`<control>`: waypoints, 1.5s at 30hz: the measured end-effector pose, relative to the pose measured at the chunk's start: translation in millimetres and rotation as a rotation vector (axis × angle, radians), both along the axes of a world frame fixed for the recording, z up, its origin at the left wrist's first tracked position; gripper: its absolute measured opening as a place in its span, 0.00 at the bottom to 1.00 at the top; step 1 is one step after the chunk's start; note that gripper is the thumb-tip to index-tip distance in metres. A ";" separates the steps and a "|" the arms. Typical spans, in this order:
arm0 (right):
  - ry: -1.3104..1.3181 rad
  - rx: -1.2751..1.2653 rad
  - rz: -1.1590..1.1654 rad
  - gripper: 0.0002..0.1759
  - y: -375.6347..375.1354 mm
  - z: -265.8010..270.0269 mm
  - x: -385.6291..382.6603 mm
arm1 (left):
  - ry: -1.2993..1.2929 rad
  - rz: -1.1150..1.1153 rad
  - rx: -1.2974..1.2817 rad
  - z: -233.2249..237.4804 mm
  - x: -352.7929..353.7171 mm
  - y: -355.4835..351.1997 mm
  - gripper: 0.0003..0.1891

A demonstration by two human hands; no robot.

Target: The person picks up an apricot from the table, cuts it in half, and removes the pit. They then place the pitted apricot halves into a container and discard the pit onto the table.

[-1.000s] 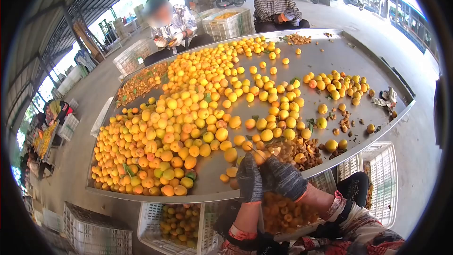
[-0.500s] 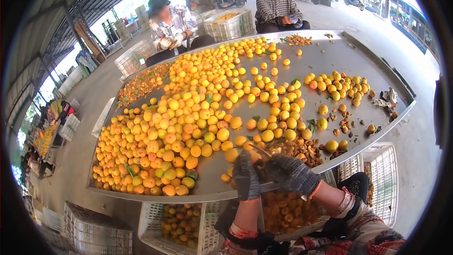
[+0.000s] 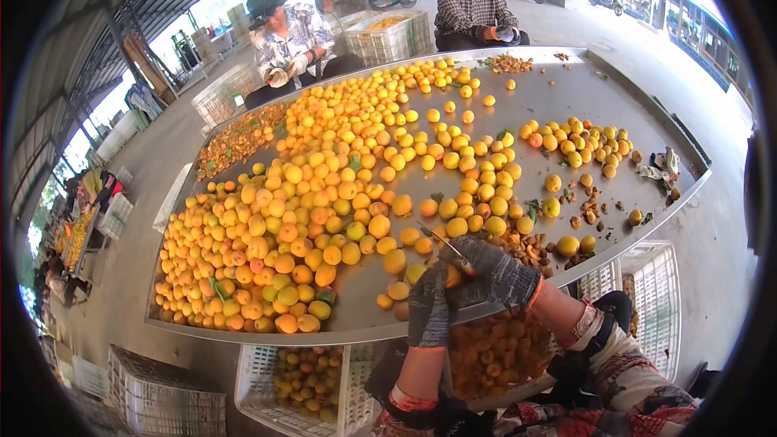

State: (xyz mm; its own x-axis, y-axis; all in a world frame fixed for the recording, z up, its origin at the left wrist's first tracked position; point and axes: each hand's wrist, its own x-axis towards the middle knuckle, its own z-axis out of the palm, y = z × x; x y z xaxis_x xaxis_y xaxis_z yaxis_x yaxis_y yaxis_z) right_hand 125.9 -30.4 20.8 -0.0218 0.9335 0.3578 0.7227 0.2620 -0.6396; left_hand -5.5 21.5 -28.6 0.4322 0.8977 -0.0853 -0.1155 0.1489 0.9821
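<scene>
My right hand, in a dark grey knit glove, is closed round a small knife. Its thin blade points up and left, and a bit of red shows near the grip. Close beside it, my left hand, gloved alike, is closed on an apricot, mostly hidden between the two hands. Both hands are over the near edge of the metal table. Loose apricots lie just left of them, and a pile of pits and brown scraps is on the right.
A large heap of apricots covers the table's left side. Below the edge stand white crates, one with whole apricots and one with apricot pieces. Two people sit across the table. A crumpled glove lies at right.
The knife has swung clear of the fruit, its blade now pointing up and left. My right hand has shifted slightly up, and my left hand has turned a little to the right.
</scene>
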 end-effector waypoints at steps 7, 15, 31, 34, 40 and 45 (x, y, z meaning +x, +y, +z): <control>-0.116 0.101 -0.089 0.33 9.2 -17.6 -7.7 | 0.027 -0.003 -0.007 -16.8 1.0 4.1 0.17; 0.047 0.051 -0.070 0.35 1.5 -13.5 -8.7 | 0.217 -0.040 0.357 -30.2 -0.9 4.9 0.18; -0.189 -0.384 -0.211 0.24 -19.6 13.3 26.8 | -0.728 -0.002 -0.605 19.5 4.0 7.5 0.19; -0.152 -0.329 -0.127 0.24 -36.6 3.7 37.9 | -0.716 -0.037 -0.560 26.8 -2.3 4.9 0.23; 0.116 -0.146 -0.268 0.21 -56.3 13.9 -2.5 | -0.650 -0.043 -0.372 24.8 -1.0 -3.3 0.23; 0.045 0.038 -0.239 0.15 -49.1 14.9 -33.6 | 0.108 0.086 0.425 -55.7 -1.1 12.4 0.20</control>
